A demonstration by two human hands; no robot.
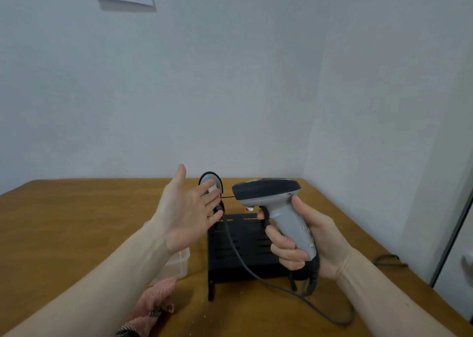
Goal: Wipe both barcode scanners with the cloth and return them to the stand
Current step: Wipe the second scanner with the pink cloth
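Note:
My right hand (304,242) grips the grey handle of a barcode scanner (271,196) with a dark head, held upright above the black slotted stand (238,257). A second scanner (212,183) sits at the stand's far left corner, partly hidden behind my left hand (186,211). That hand is raised with palm up and fingers straight, holding nothing, its fingertips in front of the second scanner. A pink knitted cloth (156,301) lies on the table near my left forearm. A grey cable (245,267) runs across the stand and loops on the table.
The wooden table (76,221) stands in a corner of white walls. A clear plastic box (179,262) sits left of the stand under my left wrist. A dark cable (389,260) lies at the table's right edge.

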